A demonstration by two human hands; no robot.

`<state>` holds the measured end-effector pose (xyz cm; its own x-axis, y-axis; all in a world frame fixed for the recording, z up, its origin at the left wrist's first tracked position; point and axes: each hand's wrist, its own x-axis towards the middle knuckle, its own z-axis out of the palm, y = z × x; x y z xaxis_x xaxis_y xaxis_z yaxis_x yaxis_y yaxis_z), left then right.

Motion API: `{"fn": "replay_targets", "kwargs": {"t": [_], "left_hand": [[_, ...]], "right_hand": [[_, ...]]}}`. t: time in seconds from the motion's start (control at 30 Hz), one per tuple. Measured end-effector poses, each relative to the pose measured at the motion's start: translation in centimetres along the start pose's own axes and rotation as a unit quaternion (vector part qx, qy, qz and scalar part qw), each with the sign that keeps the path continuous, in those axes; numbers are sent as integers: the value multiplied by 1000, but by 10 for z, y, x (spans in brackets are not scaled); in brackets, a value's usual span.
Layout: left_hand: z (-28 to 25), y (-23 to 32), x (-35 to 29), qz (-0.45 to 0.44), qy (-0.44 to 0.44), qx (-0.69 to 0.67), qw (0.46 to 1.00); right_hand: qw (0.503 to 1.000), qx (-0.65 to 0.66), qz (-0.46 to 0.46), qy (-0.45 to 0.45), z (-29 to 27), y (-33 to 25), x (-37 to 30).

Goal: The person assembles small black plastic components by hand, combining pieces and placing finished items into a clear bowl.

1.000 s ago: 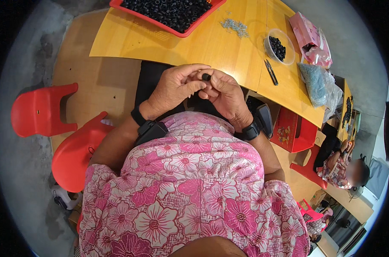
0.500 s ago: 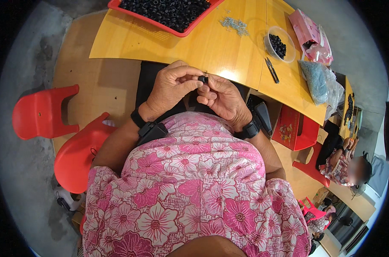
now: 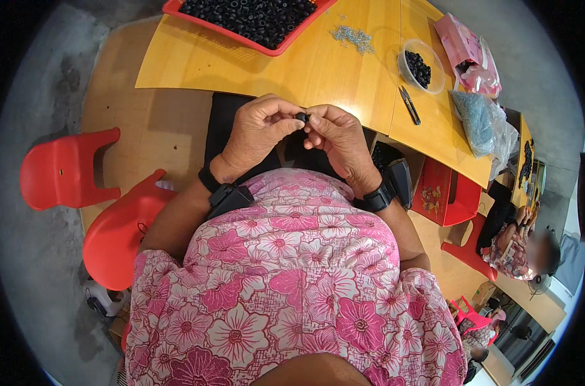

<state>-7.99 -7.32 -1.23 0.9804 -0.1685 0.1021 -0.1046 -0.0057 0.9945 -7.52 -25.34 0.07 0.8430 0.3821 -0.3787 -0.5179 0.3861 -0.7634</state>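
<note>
A small black ring-like part [image 3: 301,117] sits between my two hands, just off the table's near edge. My left hand [image 3: 255,128] is closed, pinching its left side between thumb and forefinger. My right hand [image 3: 339,136] is closed too, with thumb and forefinger pressed against the part's right side and the other fingers curled. The fingertips hide much of the part. Beyond my hands, a red tray [image 3: 273,50] holds a heap of similar black rings [image 3: 247,22].
On the yellow table [image 3: 292,74] lie small clear pieces [image 3: 353,38], a clear tub [image 3: 438,71] of black parts, black thread snips [image 3: 409,105], a pink bag [image 3: 463,45] and a bag of bluish pieces [image 3: 474,122]. Red chairs [image 3: 64,168] stand left. Another person [image 3: 508,248] sits far right.
My right thumb and fingers have shifted on the black part, with the thumb now at its right side. The part has moved slightly left and shows less. My left hand has barely moved.
</note>
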Motion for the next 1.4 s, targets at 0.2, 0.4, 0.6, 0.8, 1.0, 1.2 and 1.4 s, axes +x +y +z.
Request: {"fn": "replay_targets", "kwargs": {"t": [0.2,0.4,0.6,0.8,1.0,1.2,1.4], "left_hand": [[1,1,-2,-83,-16,-82,993],[1,-3,-5,-94,-21,-89,991],[4,-2,-6,-103,-16,-115,988],[6,-3,-6,-107,-1,-129,986],[6,-7,-7,-97,11,-139,985],[4,-6,-8,-121,-3,-152,981],[5,-7,-10,-137,6,-172,976]], "right_hand": [[985,-111,-118,64,4,5,0],[976,-157,-139,68,3,7,0],[987,-89,-119,62,1,10,0],[987,-50,-132,78,7,15,1],[988,-35,-127,75,7,19,4],[945,-208,-237,81,8,20,2],[819,-433,-369,81,12,10,-2]]}}
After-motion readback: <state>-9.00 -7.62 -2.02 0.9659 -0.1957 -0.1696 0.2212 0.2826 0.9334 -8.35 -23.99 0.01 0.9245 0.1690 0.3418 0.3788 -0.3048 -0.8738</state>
